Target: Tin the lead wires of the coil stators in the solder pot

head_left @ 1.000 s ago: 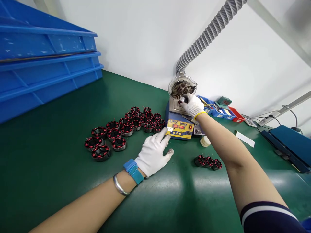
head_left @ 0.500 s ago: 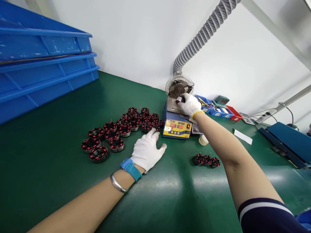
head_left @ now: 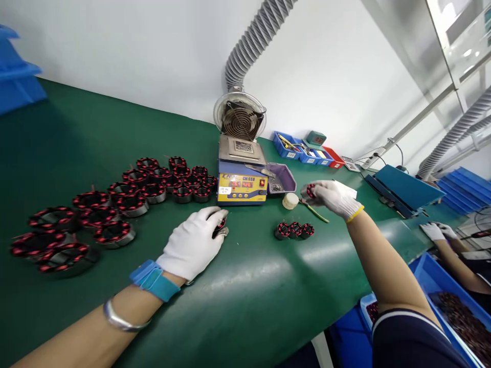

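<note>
- Our left hand (head_left: pixel 194 243), in a white knit glove, has its grip closed around a small dark ring with red windings (head_left: pixel 220 224); fingers and thumb cover most of it, and we cannot tell whether it touches the tabletop.
- Our right hand (head_left: pixel 333 198), in a white knit glove with a yellow cuff edge, has its grip clamped on a silver-sided ring with red windings (head_left: pixel 310 191), beyond a row of three small black rings with red windings (head_left: pixel 295 230).
- Those three stand close together on the green, glossy tabletop (head_left: pixel 245 281), between our two hands and nearer the right one.
- To our left spreads a large group of black-and-red wound rings with grey metal sides (head_left: pixel 153 192), many of them touching.
- Ahead of us sits a blue box-shaped heating unit with a yellow front panel and red digits (head_left: pixel 241 190); a round wire-guarded fan (head_left: pixel 242 123) stands behind it, under a grey ribbed hose (head_left: pixel 255 38).
- Just right of the unit we see a purple plastic tray (head_left: pixel 289 174), a short cream-white round container (head_left: pixel 290 201) and a slim green-handled tool (head_left: pixel 318 213).
- At the far right, a co-worker's white-gloved hands (head_left: pixel 433 232) rest near the tabletop's edge, beyond our right arm.
</note>
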{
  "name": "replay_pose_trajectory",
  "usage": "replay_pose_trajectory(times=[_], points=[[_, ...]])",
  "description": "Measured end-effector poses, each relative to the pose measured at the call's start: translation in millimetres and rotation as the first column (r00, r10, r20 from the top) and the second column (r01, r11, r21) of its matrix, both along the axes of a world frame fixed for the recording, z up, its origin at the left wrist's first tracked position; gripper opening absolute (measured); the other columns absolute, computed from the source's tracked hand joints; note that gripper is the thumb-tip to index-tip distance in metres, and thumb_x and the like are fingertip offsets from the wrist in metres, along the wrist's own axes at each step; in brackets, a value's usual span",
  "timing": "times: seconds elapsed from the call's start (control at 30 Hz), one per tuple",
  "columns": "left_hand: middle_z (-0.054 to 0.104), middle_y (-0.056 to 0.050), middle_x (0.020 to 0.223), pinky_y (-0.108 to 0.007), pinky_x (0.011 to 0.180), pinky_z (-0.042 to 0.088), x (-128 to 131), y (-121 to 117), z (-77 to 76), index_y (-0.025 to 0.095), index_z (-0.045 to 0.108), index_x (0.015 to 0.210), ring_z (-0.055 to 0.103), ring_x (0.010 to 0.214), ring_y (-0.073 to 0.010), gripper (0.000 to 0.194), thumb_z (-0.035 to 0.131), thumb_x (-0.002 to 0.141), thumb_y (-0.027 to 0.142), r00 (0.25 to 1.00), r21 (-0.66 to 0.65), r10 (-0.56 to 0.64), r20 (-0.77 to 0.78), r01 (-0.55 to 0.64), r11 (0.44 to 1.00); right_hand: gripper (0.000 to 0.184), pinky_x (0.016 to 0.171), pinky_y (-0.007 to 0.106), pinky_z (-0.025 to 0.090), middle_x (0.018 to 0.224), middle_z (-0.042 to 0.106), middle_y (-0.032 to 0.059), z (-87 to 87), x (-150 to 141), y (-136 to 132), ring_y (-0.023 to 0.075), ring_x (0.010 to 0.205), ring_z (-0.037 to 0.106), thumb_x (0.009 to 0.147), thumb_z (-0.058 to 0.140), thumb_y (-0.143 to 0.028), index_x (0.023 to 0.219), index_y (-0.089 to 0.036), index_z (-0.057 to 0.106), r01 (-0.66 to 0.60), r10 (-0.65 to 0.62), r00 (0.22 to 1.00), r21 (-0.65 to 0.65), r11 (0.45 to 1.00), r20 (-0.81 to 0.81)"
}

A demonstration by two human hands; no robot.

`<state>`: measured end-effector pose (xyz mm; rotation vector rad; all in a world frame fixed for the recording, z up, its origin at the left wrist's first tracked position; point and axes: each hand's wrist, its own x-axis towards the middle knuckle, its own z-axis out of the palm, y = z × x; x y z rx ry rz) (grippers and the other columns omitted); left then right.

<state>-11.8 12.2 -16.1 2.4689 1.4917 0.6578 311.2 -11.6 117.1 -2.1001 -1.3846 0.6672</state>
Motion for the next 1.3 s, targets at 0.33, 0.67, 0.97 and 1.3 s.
replay_pose_trajectory(times=[0.33, 0.67, 0.97, 1.3], points=[[0.066, -0.012, 0.116, -0.044, 0.086, 0.05, 8, -9, 7.9, 0.016, 0.065, 0.115, 0.061, 0.103, -0.0337, 0.066, 0.064, 0.068, 0.062, 0.993, -0.077, 0.115, -0.027, -0.117, 0.99, 0.032, 0.071, 0.029, 0.054, 0.087, 0.073, 0.0037, -61.3, 55, -79, 0.0195, 0.077, 0.067, 0.077, 0.056, -0.036, 0.103, -0.024, 0.071, 0.006, 0.037, 0.993, -0.376, 0.926, 0.108], [0.063, -0.005, 0.121, -0.038, 0.094, 0.051, 7, -10, 5.2, 0.021, 0.07, 0.099, 0.062, 0.105, -0.0263, 0.04, 0.066, 0.072, 0.051, 0.985, -0.101, 0.031, 0.17, -0.014, 0.995, 0.048, 0.078, 0.039, 0.056, 0.111, 0.069, 0.0068, -80.6, -103, -66, 0.0223, 0.08, 0.068, 0.08, 0.064, -0.042, 0.125, -0.026, 0.061, -0.244, 0.232, 0.913, 0.006, 0.97, -0.335], [0.062, -0.002, 0.129, -0.036, 0.102, 0.048, -2, -13, -11.7, 0.027, 0.049, 0.135, 0.061, 0.114, -0.0236, 0.062, 0.061, 0.074, 0.035, 0.906, -0.254, 0.038, 0.421, 0.078, 0.964, 0.04, 0.084, 0.033, 0.057, 0.099, 0.072, 0.0016, -136.8, -170, -10, 0.02, 0.091, 0.068, 0.073, 0.072, -0.035, 0.111, -0.022, 0.068, -0.123, 0.247, 0.715, 0.23, 0.965, -0.654], [0.069, -0.003, 0.078, -0.03, 0.065, 0.053, 2, -10, 14.3, 0.019, 0.06, 0.084, 0.064, 0.07, -0.0179, 0.023, 0.064, 0.073, 0.038, 0.812, -0.528, 0.05, 0.582, 0.33, 0.782, 0.047, 0.082, 0.031, 0.056, 0.105, 0.067, 0.0053, -130.8, -154, -17, 0.0187, 0.089, 0.066, 0.072, 0.073, -0.036, 0.115, -0.021, 0.063, -0.071, 0.272, 0.864, 0.433, 0.899, -0.424]])
